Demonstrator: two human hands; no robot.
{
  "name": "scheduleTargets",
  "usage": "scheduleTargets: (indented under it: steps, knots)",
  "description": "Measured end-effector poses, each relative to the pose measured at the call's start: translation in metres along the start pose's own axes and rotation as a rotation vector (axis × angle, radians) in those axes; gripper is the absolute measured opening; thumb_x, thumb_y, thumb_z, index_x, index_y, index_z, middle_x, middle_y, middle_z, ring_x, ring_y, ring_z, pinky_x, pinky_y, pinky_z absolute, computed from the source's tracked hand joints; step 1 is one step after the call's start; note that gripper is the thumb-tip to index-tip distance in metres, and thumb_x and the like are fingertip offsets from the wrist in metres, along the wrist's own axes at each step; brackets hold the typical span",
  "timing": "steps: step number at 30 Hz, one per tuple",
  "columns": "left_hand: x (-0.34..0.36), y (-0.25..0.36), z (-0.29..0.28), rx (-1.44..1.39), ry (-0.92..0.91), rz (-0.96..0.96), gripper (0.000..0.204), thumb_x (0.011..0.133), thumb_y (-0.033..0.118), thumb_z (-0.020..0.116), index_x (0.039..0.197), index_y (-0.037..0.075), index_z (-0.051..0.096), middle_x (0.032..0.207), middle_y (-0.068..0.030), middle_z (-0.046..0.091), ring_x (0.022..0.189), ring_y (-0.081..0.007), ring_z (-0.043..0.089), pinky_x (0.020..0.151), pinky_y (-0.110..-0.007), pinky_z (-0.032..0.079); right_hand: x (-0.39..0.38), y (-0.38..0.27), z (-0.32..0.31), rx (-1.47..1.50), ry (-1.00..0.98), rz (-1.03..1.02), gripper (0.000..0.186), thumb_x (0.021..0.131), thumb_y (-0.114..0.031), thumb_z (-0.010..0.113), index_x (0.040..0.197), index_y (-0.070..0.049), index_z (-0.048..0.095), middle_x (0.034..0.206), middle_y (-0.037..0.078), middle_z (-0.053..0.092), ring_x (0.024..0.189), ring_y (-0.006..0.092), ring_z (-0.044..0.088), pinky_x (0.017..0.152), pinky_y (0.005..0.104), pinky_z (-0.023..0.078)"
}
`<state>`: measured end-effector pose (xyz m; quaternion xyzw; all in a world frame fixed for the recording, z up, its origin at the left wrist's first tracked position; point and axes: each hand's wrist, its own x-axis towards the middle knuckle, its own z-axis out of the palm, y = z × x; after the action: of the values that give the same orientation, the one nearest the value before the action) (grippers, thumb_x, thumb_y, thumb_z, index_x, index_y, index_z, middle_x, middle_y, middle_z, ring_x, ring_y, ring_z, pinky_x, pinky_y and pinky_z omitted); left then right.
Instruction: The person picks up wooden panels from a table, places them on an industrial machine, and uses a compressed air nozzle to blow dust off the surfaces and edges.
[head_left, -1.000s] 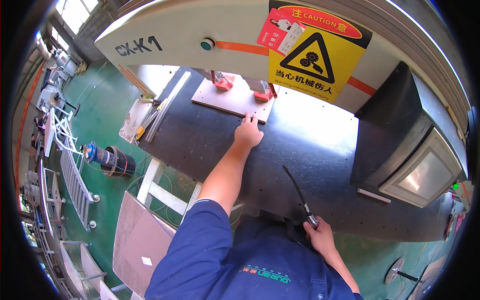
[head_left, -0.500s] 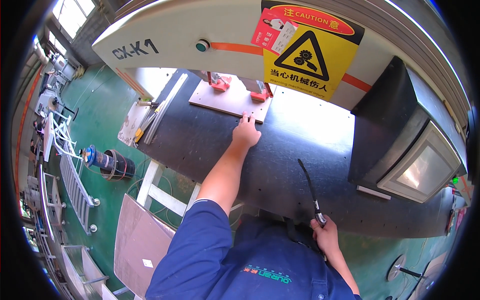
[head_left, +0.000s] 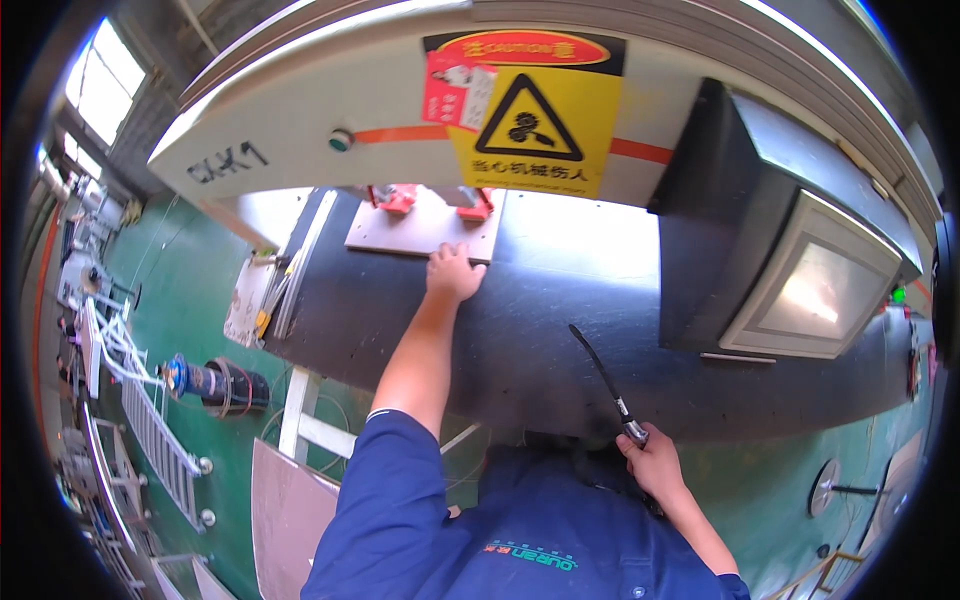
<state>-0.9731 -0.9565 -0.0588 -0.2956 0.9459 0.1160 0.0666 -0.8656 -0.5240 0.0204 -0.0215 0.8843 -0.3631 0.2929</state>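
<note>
1. Up front, the left hand (head_left: 453, 275) lies open, fingers on the near edge of a flat board (head_left: 420, 228) on the dark table (head_left: 520, 330).
2. The right hand (head_left: 655, 465) is closed around a thin black tool (head_left: 605, 385) near the body.

A flat board (head_left: 420, 228) lies at the far edge of the machine table (head_left: 520, 330), under the overhead housing (head_left: 400, 120). The left hand (head_left: 452, 275) rests at the board's near right corner. A screen box (head_left: 790, 260) stands to the right. The right hand (head_left: 655, 463), at the near edge, holds a thin tool (head_left: 600, 375) over the table.
</note>
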Motion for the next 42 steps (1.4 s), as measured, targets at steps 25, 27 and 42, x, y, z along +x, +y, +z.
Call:
scheduleTargets:
  steps: [25, 27, 42]
  knots:
    - [-0.151, 0.028, 0.065, 0.142, 0.233, 0.178, 0.074, 0.086, 0.053, 0.057, 0.13, -0.005, 0.045, 0.129, -0.034, 0.042, 0.12, -0.0482, 0.04, 0.102, -0.056, 0.031, -0.09, 0.095, -0.18, 0.667, 0.999, 0.154, 0.025, 0.096, -0.032, 0.055, 0.088, -0.009, 0.053, 0.06, 0.001, 0.059, 0.053, 0.0092, 0.058, 0.039, 0.0203, 0.035]
    - [-0.18, 0.047, 0.062, 0.137, 0.17, 0.158, 0.074, 0.085, 0.054, 0.058, 0.128, -0.005, 0.045, 0.128, -0.0323, 0.043, 0.119, -0.0481, 0.039, 0.102, -0.056, 0.029, -0.085, 0.086, -0.208, 0.626, 1.043, 0.113, 0.026, 0.096, -0.035, 0.055, 0.089, -0.01, 0.053, 0.065, 0.0, 0.06, 0.055, 0.0077, 0.059, 0.039, 0.0193, 0.035]
    - [-0.297, 0.057, 0.151, -0.267, 0.469, -0.515, 0.075, 0.077, 0.053, 0.07, 0.122, -0.002, 0.043, 0.123, -0.0236, 0.043, 0.111, -0.0431, 0.041, 0.096, -0.054, 0.032, 0.014, 0.112, -0.349, 0.611, 0.834, -0.031, 0.036, 0.09, -0.041, 0.062, 0.078, -0.011, 0.048, 0.06, 0.003, 0.058, 0.046, 0.0141, 0.057, 0.039, 0.0265, 0.035]
